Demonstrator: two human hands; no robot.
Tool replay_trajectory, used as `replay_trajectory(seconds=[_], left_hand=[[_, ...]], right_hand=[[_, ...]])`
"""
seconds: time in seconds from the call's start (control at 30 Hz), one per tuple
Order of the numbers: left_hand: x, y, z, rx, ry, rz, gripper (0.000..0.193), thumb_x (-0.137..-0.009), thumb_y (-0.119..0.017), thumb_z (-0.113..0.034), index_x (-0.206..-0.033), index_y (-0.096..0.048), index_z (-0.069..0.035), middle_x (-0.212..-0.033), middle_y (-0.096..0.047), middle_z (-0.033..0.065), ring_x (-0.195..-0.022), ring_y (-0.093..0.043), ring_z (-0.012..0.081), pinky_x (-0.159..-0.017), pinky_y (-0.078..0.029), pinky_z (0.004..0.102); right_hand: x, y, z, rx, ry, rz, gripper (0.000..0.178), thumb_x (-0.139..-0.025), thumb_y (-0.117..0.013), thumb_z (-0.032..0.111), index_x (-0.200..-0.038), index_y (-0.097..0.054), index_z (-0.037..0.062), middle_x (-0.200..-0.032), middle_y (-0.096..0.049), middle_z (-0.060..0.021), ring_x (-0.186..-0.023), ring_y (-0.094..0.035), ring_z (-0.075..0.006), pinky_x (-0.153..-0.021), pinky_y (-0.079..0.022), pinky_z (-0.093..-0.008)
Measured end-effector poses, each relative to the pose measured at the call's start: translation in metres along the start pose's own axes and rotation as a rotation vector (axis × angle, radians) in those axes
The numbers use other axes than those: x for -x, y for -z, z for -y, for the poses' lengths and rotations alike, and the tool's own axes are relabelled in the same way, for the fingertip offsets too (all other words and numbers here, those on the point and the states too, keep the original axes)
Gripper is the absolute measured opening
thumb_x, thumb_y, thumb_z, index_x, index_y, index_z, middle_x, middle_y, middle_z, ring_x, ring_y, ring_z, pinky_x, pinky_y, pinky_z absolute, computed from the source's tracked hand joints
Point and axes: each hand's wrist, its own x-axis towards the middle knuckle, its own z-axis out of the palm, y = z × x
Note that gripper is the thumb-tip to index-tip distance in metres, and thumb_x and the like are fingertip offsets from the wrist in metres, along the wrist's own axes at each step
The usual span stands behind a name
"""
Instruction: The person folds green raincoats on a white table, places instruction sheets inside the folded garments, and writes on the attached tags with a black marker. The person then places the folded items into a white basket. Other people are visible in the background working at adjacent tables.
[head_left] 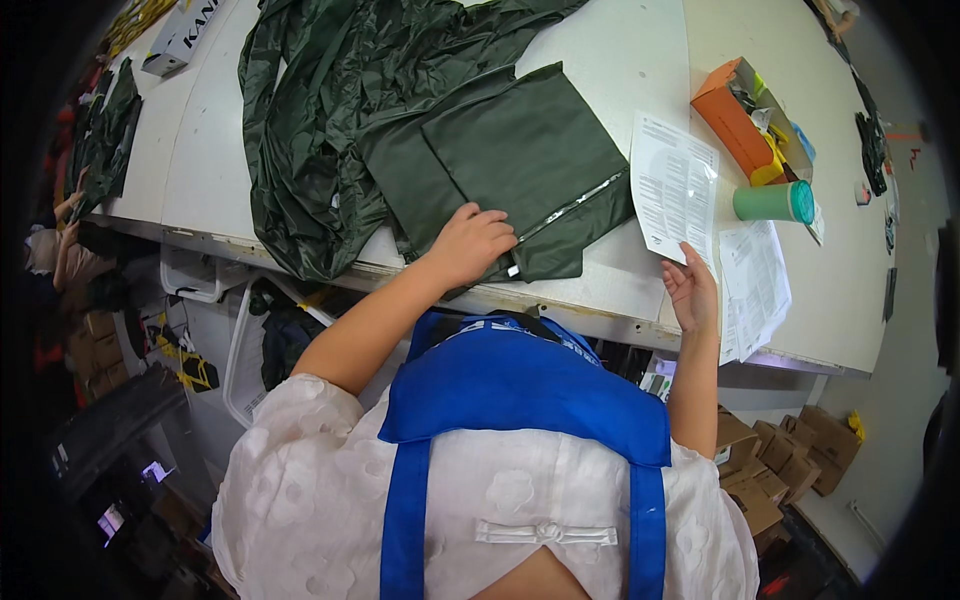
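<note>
Fabric, dark green and glossy, heaped loose (310, 130) across the left half of the white tabletop (610, 60) — 1 crumpled mass trailing toward the near edge. Just right of it, 1 folded dark green garment piece (520, 150) lying flat, a silvery zipper strip (570, 208) running along its near right edge. Left hand (470, 243) rests palm down on the near corner of that folded piece, fingers spread slightly and pressed to the cloth, gripping nothing. Right hand (690, 290), well apart from the left, at the tabletop's near edge, fingertips pinched on the lower corner of 1 printed paper sheet (673, 185). Further printed sheets (755, 285) lie just right of that hand. Beyond them — 1 green cylindrical cup (775, 202) on its side, and 1 open orange cardboard box (735, 120) of small items.
</note>
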Motion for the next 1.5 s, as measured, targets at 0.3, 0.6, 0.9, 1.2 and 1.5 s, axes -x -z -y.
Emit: replay_trajectory(seconds=[0.3,0.6,0.9,1.2,1.5], left_hand=[[-0.073,0.101,-0.031,0.957,0.562,-0.236,0.018,-0.087,-0.06,-0.016,-0.086,-0.063,0.001,-0.066,-0.05,-0.0075,-0.062,-0.04,0.0016,-0.056,-0.033,0.0199],[-0.066,0.112,-0.038,0.73,0.285,-0.281,0.012,-0.083,-0.062,-0.011,-0.091,-0.064,-0.002,-0.077,-0.058,-0.0026,-0.066,-0.05,0.009,-0.06,-0.038,0.0239],[0.044,0.013,-0.021,0.199,-0.308,0.259,0.015,-0.072,-0.058,-0.014,-0.085,-0.064,-0.011,-0.1,-0.061,0.0029,-0.091,-0.058,0.0202,-0.074,-0.045,0.0321],[-0.04,-0.012,-0.074,0.062,0.01,0.157,0.023,-0.074,-0.059,-0.014,-0.095,-0.06,-0.005,-0.09,-0.058,0.0085,-0.088,-0.057,0.0273,-0.073,-0.049,0.039],[-0.078,-0.012,-0.047,0.312,0.392,-0.07,0.013,-0.081,-0.06,-0.014,-0.089,-0.058,-0.003,-0.085,-0.062,0.0163,-0.078,-0.06,0.036,-0.067,-0.048,0.0435]], right_hand=[[-0.001,0.022,0.004,-0.187,0.162,-0.104,0.032,-0.092,-0.051,0.018,-0.114,-0.057,-0.0045,-0.103,-0.061,-0.0098,-0.086,-0.059,-0.0153,-0.071,-0.049,-0.0262],[-0.009,0.023,-0.004,-0.087,0.171,-0.16,0.04,-0.088,-0.053,0.005,-0.127,-0.044,-0.0002,-0.108,-0.059,-0.0127,-0.09,-0.059,-0.0168,-0.07,-0.05,-0.0283],[-0.019,0.071,-0.016,0.18,0.253,-0.579,0.052,-0.082,-0.054,-0.008,-0.13,-0.037,0.0028,-0.116,-0.055,-0.0159,-0.094,-0.059,-0.0213,-0.067,-0.051,-0.0329],[0.013,0.103,0.021,-0.197,0.41,-0.233,0.035,-0.088,-0.051,0.002,-0.122,-0.046,0.0009,-0.113,-0.057,-0.0109,-0.098,-0.059,-0.0197,-0.08,-0.049,-0.0294],[0.081,0.121,0.017,0.088,0.019,0.128,0.038,-0.085,-0.059,0.008,-0.118,-0.051,-0.0084,-0.107,-0.062,-0.0167,-0.091,-0.064,-0.0202,-0.081,-0.051,-0.0304]])
